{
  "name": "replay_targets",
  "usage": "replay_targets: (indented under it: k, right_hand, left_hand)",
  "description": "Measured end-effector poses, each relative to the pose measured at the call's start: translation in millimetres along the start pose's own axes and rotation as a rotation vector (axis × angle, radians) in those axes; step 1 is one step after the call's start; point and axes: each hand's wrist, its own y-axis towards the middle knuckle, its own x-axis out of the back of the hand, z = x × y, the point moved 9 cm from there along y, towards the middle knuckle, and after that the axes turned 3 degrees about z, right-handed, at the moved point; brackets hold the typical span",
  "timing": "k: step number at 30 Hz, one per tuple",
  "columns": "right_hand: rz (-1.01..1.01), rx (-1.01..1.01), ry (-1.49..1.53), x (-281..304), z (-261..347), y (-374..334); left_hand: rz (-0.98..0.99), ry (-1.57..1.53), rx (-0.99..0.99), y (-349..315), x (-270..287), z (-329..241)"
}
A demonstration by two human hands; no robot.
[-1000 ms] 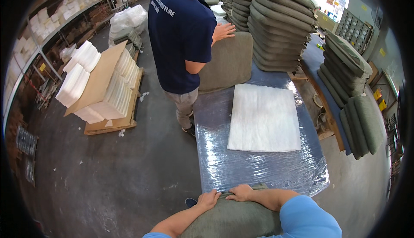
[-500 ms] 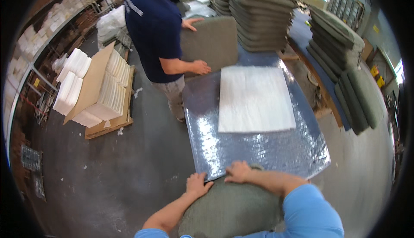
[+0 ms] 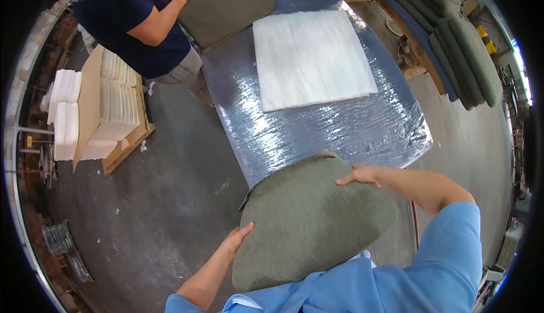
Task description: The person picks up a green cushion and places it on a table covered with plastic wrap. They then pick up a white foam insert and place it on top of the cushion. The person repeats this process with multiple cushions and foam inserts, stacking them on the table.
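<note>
A grey-green cushion (image 3: 309, 219) is held in front of my body, its far edge over the near edge of the table (image 3: 317, 129). My left hand (image 3: 237, 239) grips its left side, thumb on top and the other fingers mostly hidden underneath. On its far right edge my right hand (image 3: 362, 176) is closed the same way. A darker strip shows along the cushion's far left edge. Beyond it, a white batting sheet (image 3: 314, 61) lies flat on the table's shiny plastic covering.
At the far left a co-worker in a dark shirt (image 3: 116, 21) stands beside another grey-green cushion (image 3: 226, 10). White stacked sheets (image 3: 119, 103) with cardboard stand on a pallet (image 3: 130, 143) to the left. More cushions (image 3: 467, 58) sit on a bench at the right.
The cushion has risen and tilted into fuller view, and my hands have moved apart to its sides. My view has shifted. The co-worker's hands have come together above their cushion.
</note>
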Motion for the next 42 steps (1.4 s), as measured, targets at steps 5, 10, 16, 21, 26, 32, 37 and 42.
replay_targets:
  k: [5,10,16,21,26,32,37,42]
  right_hand:
    - [-0.199,-0.059,-0.194,26.4,3.4,50.2]
    - [-0.262,0.076,-0.08,51.4,1.0,109.0]
    - [-0.478,0.594,0.277,69.0,0.2,62.5]
    - [-0.111,1.204,0.785,12.3,-17.6,-47.8]
    - [-0.135,1.289,0.874,17.8,-22.2,-4.3]
    - [-0.423,1.17,1.061,40.3,12.4,11.9]
    - [-0.614,1.4,0.77,86.4,84.4,-99.3]
    - [-0.809,1.626,0.528,110.6,136.0,-221.3]
  left_hand:
    - [-0.111,0.092,0.047,37.7,11.2,-7.1]
    - [-0.047,0.01,0.011,70.1,6.7,-23.7]
    - [0.017,-0.085,-0.282,54.9,11.4,-35.9]
    - [0.114,-0.324,-0.777,-104.1,-8.4,-12.2]
    - [0.129,-0.427,-0.917,-126.4,-10.0,-16.7]
    - [0.322,-0.524,-0.959,-115.9,2.3,-50.7]
    - [0.424,-0.579,-0.958,-100.3,-39.6,-76.3]
    - [0.568,-0.307,-0.83,-103.9,-107.3,-94.1]
